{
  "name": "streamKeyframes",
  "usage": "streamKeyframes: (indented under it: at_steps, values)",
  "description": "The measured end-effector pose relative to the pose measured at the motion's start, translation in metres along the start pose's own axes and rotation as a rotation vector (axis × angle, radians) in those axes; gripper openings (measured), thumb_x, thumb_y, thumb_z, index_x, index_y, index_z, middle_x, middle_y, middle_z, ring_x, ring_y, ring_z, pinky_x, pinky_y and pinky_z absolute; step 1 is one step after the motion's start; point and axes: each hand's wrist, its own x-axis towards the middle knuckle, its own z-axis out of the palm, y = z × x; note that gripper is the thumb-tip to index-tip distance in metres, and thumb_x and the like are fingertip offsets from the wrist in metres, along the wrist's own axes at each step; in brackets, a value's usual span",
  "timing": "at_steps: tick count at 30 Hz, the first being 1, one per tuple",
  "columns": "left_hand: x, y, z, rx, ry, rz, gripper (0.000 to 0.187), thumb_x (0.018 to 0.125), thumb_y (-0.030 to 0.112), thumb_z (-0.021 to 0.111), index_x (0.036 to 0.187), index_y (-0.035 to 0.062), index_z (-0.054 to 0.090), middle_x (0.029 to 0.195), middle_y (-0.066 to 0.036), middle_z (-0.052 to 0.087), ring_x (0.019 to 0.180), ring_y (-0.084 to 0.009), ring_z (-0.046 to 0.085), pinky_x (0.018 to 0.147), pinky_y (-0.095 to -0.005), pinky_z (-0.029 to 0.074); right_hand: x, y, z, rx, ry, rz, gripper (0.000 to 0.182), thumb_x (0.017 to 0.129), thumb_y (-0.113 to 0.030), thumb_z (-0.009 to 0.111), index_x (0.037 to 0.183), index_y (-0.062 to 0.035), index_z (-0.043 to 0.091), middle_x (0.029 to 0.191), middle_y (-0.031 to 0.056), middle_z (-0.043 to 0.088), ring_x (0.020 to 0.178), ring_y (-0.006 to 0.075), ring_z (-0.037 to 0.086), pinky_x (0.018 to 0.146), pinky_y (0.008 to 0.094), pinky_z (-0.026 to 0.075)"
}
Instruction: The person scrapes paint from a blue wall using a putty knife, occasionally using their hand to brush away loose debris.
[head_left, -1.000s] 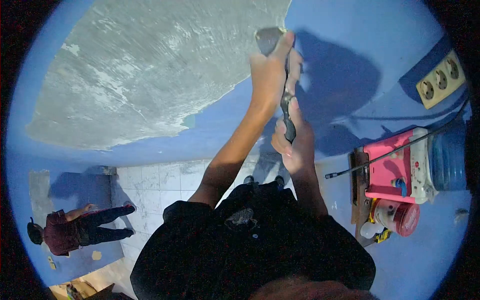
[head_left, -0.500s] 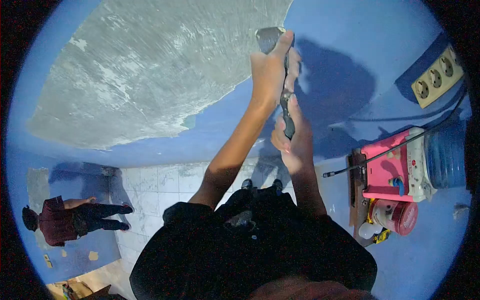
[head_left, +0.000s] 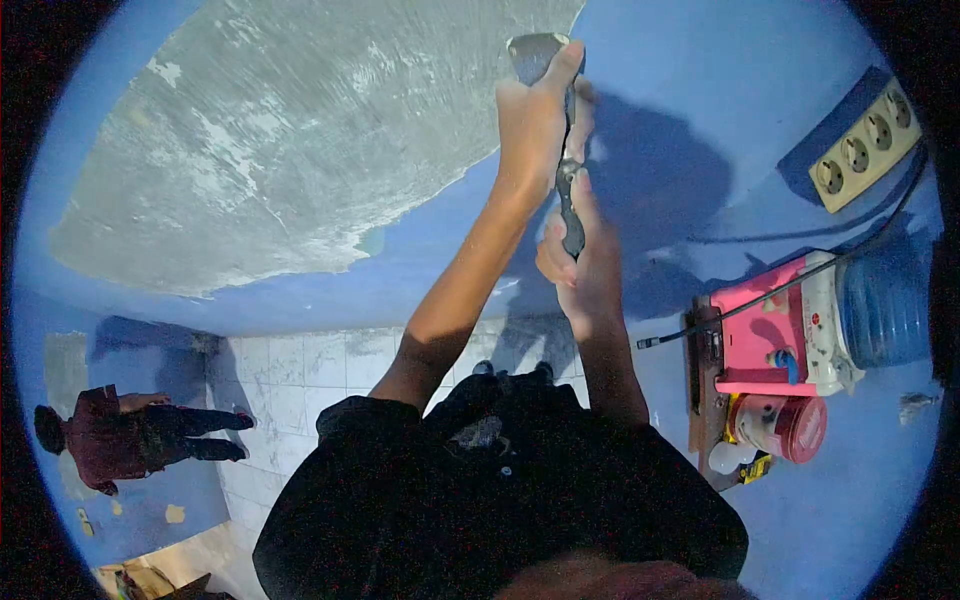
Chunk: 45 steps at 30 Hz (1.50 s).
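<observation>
Both of my hands grip one long, dark-handled scraper (head_left: 573, 238) against the wall. My left hand (head_left: 532, 130) is closed near its broad head, with the thumb extended along it. Lower down, my right hand (head_left: 592, 262) wraps the end of the handle. The scraper's head lies at the border between a bare grey patch (head_left: 290, 150) with whitish streaks and the blue painted wall (head_left: 450, 230). My left palm and fingers hide part of the tool, and its working edge is hard to make out.
At right are a socket strip (head_left: 868, 142) with a cable (head_left: 740, 312), a pink-and-white water dispenser (head_left: 760, 345) with a blue bottle (head_left: 885, 305), and a red-lidded tub (head_left: 797, 428). Another person (head_left: 115, 435) stands at far left on white floor tiles (head_left: 310, 375).
My hands and the scraper have shifted slightly upward in the view, still gripping. The whole view has drifted a little left, and the other person's arm position differs slightly.
</observation>
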Motion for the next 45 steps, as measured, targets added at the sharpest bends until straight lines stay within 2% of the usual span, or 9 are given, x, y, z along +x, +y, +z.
streamKeyframes:
  at_steps: [4, 8, 13, 17, 21, 27, 31, 39, 45]
  values:
    - [0.0, -0.013, -0.004, 0.009, 0.034, 0.029, 0.037, 0.084, 0.038, 0.062, 0.067, 0.0063, 0.055, 0.046, -0.002, 0.047, 0.033, -0.0097, 0.041, 0.032, -0.0237, 0.029, 0.021, 0.028, -0.011, -0.287, 0.048, -0.351, 0.044, 0.094, -0.044, 0.046, 0.065, -0.0107, 0.047, 0.045, -0.0046, 0.035, 0.033, 0.0063, 0.031, 0.033, 0.0226, 0.022]
    - [0.0, 0.005, -0.004, 0.054, -0.03, -0.01, 0.039, 0.085, 0.04, 0.06, 0.076, 0.0023, 0.06, 0.055, -0.004, 0.054, 0.042, -0.0108, 0.049, 0.04, -0.0245, 0.037, 0.007, 0.002, 0.007, 0.005, -0.064, -0.147, 0.04, 0.094, -0.042, 0.048, 0.069, -0.0102, 0.05, 0.047, -0.0041, 0.038, 0.033, 0.0062, 0.029, 0.034, 0.0235, 0.022]
    - [-0.021, -0.018, -0.052, 0.125, -0.078, 0.052, 0.04, 0.09, 0.04, 0.055, 0.098, 0.002, 0.064, 0.089, -0.003, 0.064, 0.08, -0.0087, 0.057, 0.064, -0.0207, 0.043, 0.037, 0.026, -0.016, -0.546, 0.181, -0.756, 0.034, 0.092, -0.035, 0.054, 0.069, -0.0085, 0.055, 0.05, -0.0024, 0.042, 0.039, 0.009, 0.036, 0.038, 0.0258, 0.028]
    - [-0.085, -0.117, -0.16, 0.047, -0.109, -0.491, 0.047, 0.089, 0.045, 0.054, 0.098, 0.0002, 0.063, 0.077, -0.006, 0.064, 0.072, -0.0128, 0.063, 0.064, -0.0268, 0.051, 0.047, 0.095, -0.094, -0.454, 0.013, -0.275, 0.036, 0.092, -0.034, 0.053, 0.066, -0.0094, 0.052, 0.05, -0.0014, 0.044, 0.038, 0.0112, 0.039, 0.038, 0.0281, 0.031]
    - [-0.242, -0.392, -0.391, 0.321, 0.203, -0.873, 0.045, 0.091, 0.043, 0.05, 0.101, 0.0007, 0.062, 0.081, -0.009, 0.066, 0.066, -0.0206, 0.063, 0.066, -0.0343, 0.052, 0.039, 0.241, -0.237, -0.742, 0.246, 0.085, 0.038, 0.093, -0.036, 0.049, 0.068, -0.0078, 0.054, 0.054, 0.0033, 0.049, 0.045, 0.0139, 0.047, 0.043, 0.0315, 0.036]
    - [-0.385, -0.361, -0.488, 0.522, 0.265, -1.263, 0.044, 0.091, 0.041, 0.051, 0.108, 0.0019, 0.058, 0.089, -0.009, 0.065, 0.072, -0.0207, 0.063, 0.066, -0.0342, 0.051, -0.034, 0.368, -0.343, -0.786, 0.626, 0.464, 0.037, 0.093, -0.035, 0.049, 0.067, -0.0085, 0.054, 0.054, 0.0042, 0.049, 0.045, 0.0156, 0.047, 0.043, 0.0331, 0.037]
    - [-0.427, -0.341, -0.516, 0.529, 0.295, -1.341, 0.044, 0.09, 0.041, 0.052, 0.113, 0.0028, 0.056, 0.094, -0.009, 0.064, 0.076, -0.0207, 0.063, 0.066, -0.0342, 0.05, -0.008, 0.366, -0.348, -0.335, 0.686, 0.248, 0.037, 0.092, -0.034, 0.049, 0.066, -0.009, 0.053, 0.054, 0.0048, 0.048, 0.045, 0.0168, 0.048, 0.043, 0.0342, 0.037]
    - [-0.348, -0.39, -0.542, 0.124, 0.345, -0.822, 0.048, 0.089, 0.039, 0.053, 0.122, 0.0044, 0.051, 0.104, -0.009, 0.062, 0.083, -0.0209, 0.063, 0.066, -0.0341, 0.048, 0.028, 0.136, -0.052, 0.092, 0.31, 0.024, 0.02, 0.089, -0.018, 0.048, 0.071, -0.0115, 0.043, 0.056, -0.0009, 0.043, 0.04, 0.0104, 0.038, 0.039, 0.0243, 0.028]
    - [-0.196, -0.368, -0.415, 0.09, 0.069, -0.64, 0.042, 0.091, 0.039, 0.049, 0.12, 0.0083, 0.052, 0.108, -0.009, 0.063, 0.092, -0.023, 0.062, 0.076, -0.04, 0.049, -0.026, 0.032, 0.029, -0.665, 0.292, -0.714, 0.022, 0.091, -0.026, 0.051, 0.081, -0.0061, 0.052, 0.055, -0.0018, 0.044, 0.045, 0.0065, 0.043, 0.04, 0.023, 0.031]
